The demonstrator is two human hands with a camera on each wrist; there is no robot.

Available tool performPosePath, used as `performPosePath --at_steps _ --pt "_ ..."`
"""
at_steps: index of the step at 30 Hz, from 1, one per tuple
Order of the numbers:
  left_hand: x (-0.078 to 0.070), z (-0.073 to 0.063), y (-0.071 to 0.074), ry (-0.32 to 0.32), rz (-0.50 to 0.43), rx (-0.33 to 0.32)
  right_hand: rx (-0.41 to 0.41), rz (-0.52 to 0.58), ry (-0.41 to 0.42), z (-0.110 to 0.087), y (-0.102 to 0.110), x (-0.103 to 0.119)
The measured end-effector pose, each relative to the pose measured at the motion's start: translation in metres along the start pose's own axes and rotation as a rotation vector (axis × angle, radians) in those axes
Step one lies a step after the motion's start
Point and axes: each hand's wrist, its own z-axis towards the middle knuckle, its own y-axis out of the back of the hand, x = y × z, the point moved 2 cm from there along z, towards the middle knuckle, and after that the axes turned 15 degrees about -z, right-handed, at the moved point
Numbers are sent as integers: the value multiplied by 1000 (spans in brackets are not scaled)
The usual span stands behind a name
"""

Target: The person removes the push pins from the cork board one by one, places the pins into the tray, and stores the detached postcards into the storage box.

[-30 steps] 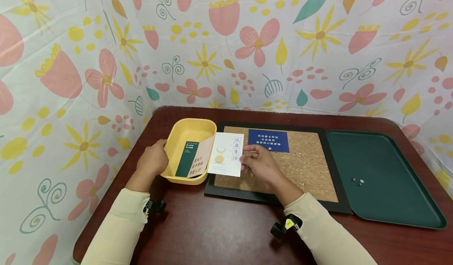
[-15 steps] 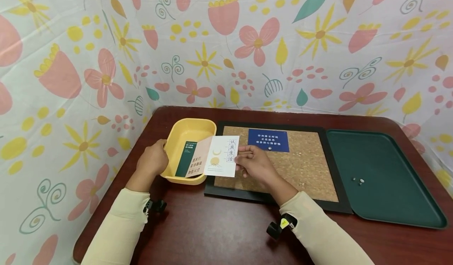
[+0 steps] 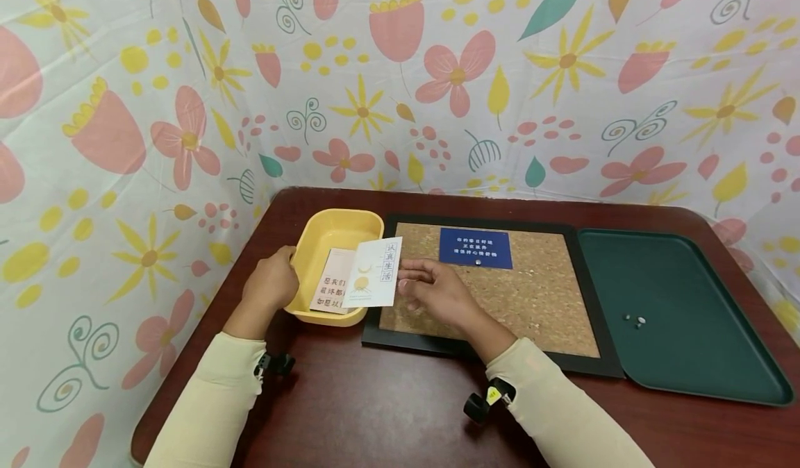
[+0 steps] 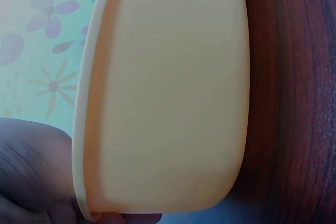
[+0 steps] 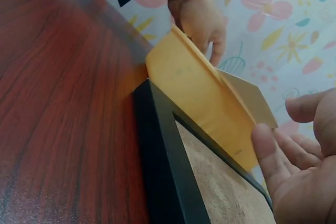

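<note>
My left hand [image 3: 271,280] grips the left rim of a yellow plastic tub [image 3: 337,221]. In the left wrist view the tub's outer wall [image 4: 168,93] fills the middle. A white card [image 3: 371,273] with a moon-and-sun print leans over the tub's right rim, tilted. Beneath it a pink card [image 3: 331,284] with dark lettering lies in the tub. My right hand [image 3: 437,291] is at the white card's right edge, fingers fairly straight. In the right wrist view its thumb and fingers [image 5: 268,148] are spread apart beside the card's corner [image 5: 262,103].
Right of the tub lies a black-framed cork board [image 3: 519,301], with a blue card [image 3: 476,248] pinned near its top. A dark green tray [image 3: 687,301] beside it holds a few small pins [image 3: 639,321]. All rest on a brown wooden table [image 3: 375,398] before a flowered cloth [image 3: 400,107].
The right hand and the white card have moved left, further over the tub, and the card tilts more. The pink card has shifted left, and the green card is out of sight. The left hand stays put.
</note>
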Motion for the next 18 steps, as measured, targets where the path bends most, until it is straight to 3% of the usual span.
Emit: performPosePath --at_steps 5,18 --pt "0 0 0 1 0 8 41 -28 47 -2 -1 0" --pt "0 0 1 7 5 21 -6 1 -40 -5 6 -11"
